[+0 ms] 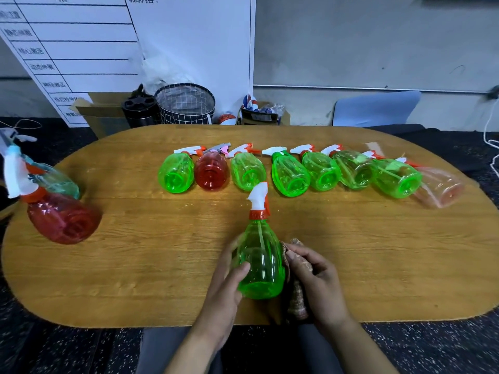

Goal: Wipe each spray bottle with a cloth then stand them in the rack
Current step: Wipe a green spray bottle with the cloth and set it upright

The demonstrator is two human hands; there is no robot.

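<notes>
Far-left bottles: a red spray bottle (63, 221) is seen lying at the left end of the wooden table (135, 265), with a teal bottle (58, 182) just behind it; whether either is held by a rack cannot be told, and no rack is plainly seen.

Back row: eight bottles are laid on their sides in a line across the far half of the table, from a green one (176, 172) and a dark red one (211, 170) at the left to a pale pink one (440, 188) at the right. They are judged to be waiting for wiping.

Left hand: the left hand (226, 279) is curled round the left flank of the green bottle in hand (260, 263), thumb laid on its front, fingers hidden behind it.

Bottle in hand: it is held above the near edge of the table, nozzle (259, 197) pointing away, base toward the person.

Cloth: a brownish cloth (297, 300) is pressed against the bottle's right flank.

Right hand: the right hand (316, 276) is bunched on the cloth, fingers curled and pinching it.

Step in hand: wiping is judged to be under way. The bottle would best be turned by the left hand while the cloth is drawn from base to neck, so that every side is covered. The trigger should be wiped too, and pressure kept light, since the thin plastic is likely to flex.
</notes>
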